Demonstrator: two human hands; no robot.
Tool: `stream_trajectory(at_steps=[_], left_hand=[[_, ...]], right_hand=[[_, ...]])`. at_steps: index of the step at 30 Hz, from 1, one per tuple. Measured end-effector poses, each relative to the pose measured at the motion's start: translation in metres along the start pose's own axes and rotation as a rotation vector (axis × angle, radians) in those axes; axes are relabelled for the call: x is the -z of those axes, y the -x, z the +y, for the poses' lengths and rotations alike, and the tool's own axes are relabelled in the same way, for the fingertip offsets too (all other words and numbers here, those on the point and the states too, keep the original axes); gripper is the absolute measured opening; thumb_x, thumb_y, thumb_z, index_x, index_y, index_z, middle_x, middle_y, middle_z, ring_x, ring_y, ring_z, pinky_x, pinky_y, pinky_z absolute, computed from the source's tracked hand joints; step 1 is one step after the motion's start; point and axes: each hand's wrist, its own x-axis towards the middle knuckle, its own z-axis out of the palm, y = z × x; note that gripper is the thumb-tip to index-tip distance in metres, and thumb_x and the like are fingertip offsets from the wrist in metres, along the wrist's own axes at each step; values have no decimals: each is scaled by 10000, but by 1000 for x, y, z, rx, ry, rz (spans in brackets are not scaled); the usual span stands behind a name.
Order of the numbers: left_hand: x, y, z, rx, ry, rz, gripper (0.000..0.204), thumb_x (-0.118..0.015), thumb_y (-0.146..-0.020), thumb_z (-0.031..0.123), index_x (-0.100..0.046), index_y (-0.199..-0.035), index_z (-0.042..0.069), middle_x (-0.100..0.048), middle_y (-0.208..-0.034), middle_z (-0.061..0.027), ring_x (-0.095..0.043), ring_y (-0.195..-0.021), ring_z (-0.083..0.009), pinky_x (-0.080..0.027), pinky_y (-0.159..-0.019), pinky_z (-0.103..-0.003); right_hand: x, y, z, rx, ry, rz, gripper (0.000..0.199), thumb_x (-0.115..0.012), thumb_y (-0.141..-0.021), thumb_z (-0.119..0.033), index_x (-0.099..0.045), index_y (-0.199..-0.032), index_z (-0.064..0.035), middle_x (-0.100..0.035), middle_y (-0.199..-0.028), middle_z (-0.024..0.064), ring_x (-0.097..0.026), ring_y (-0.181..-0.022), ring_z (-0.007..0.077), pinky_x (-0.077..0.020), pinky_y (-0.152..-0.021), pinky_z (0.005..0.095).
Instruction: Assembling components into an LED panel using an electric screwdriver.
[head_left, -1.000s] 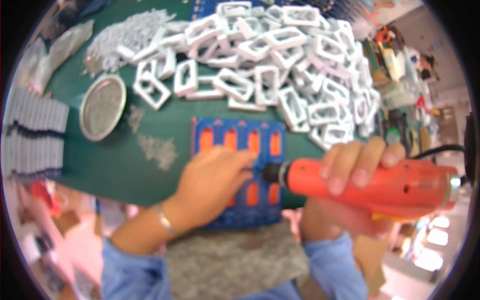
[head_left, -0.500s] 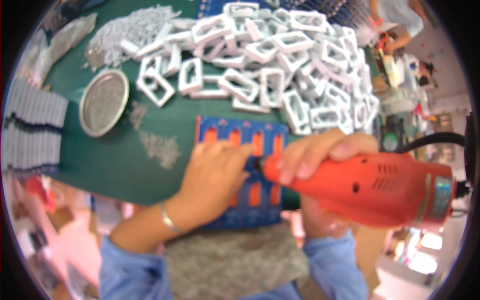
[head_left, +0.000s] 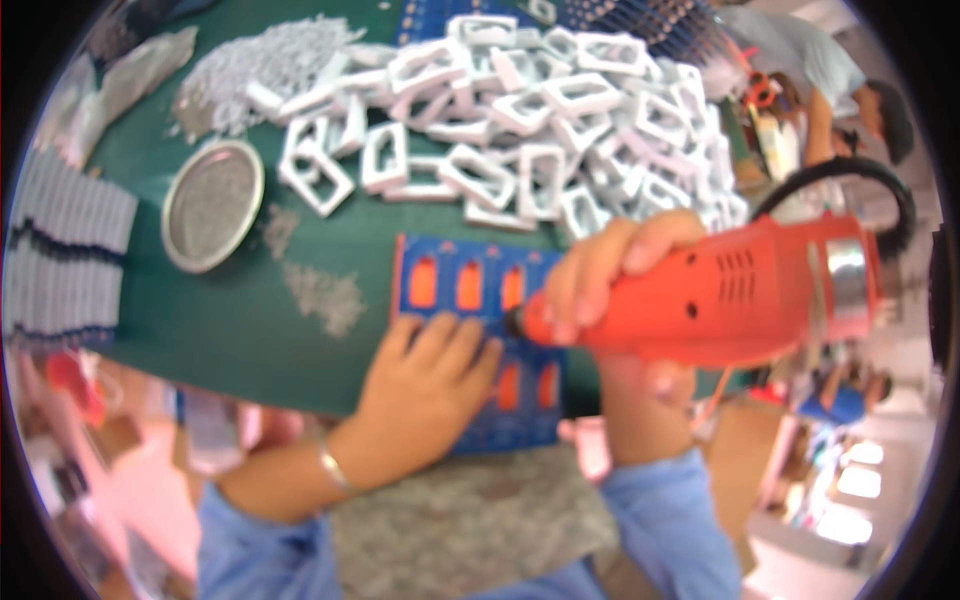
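Since the earlier frames, the red power driver is riding higher with its back end tipping up, and your right hand is moving with it. Your left hand is sitting lower on the blue jig, so more of the upper slots are showing. Your right fingers are gripping the driver around its front; your left fingers are bending over the jig's left part, and I can't tell whether they're pinching anything. The black tip is pointing at the jig's middle, near your left fingers; contact isn't showing clearly.

Risks, judging from the pose: a tilted driver could be skating off its spot, and with your left fingers resting that close, a slip could be catching them. Weak left-hand pressure could be letting the jig slide on the tabletop. The black cord is looping behind the driver, so a snag could be dragging your aim off.

Containers: the jig's visible slots are showing orange, insert or floor unclear; your hands are hiding others. The round metal dish is holding fine greyish bits, too blurred to name. Loose clear-looking bits are lying between dish and jig, outside both.
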Motion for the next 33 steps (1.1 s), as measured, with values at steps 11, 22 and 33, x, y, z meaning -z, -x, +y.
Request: stream_trajectory(at_steps=[11, 22, 33], left_hand=[[11, 2, -18, -28, 163, 45, 309, -724, -738, 189, -673, -1022, 81, -598, -1100, -84, -543, -1047, -275, -424, -892, -434], [20, 13, -77, 356, -261, 2, 160, -647, -801, 78, -615, -955, 50, -610, -940, -95, -561, -912, -304, -387, -811, -410], [25, 3, -73, 247, -236, 12, 188, -667, -817, 173, -693, -965, 61, -686, -932, -128, -630, -867, -337, -468, -741, -442]], right_hand=[[10, 8, -54, 236, -45, 119, 671, -842, -693, -321, -428, -1122, -13, -582, -893, 127, -620, -710, 257, -531, -673, 388], [10, 44, -18, 204, 0, 301, 454, -760, -726, -119, -473, -1068, -36, -578, -874, 108, -597, -715, 160, -509, -621, 309], [17, 60, -19, 122, -54, 447, 587, -781, -708, -171, -443, -1169, -39, -589, -924, 152, -627, -748, 235, -531, -638, 338]])
